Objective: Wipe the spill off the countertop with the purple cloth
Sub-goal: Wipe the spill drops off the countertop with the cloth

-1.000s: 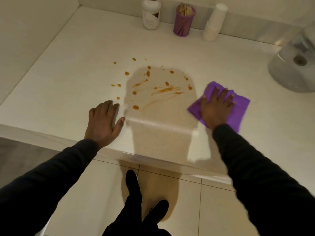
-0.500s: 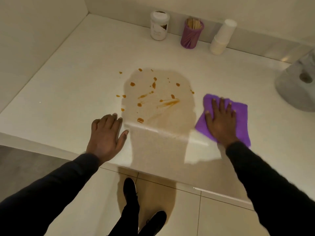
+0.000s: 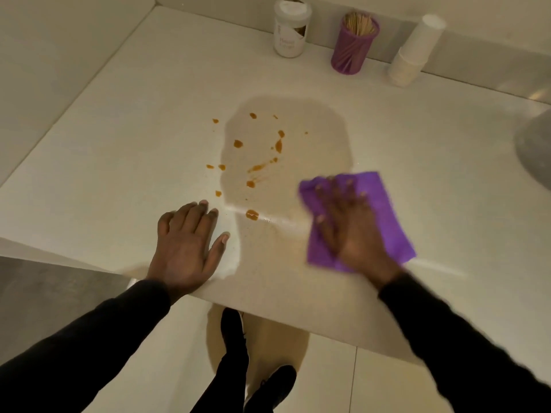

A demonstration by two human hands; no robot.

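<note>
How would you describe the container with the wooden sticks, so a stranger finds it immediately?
Look at the back edge of the countertop, against the wall. Three items stand there; the purple ribbed holder is the middle one, between the white jar and the white cup stack. Only it is purple.

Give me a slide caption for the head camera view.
Right hand presses the purple cloth flat beside orange spill; left hand braces on countertop.
</note>
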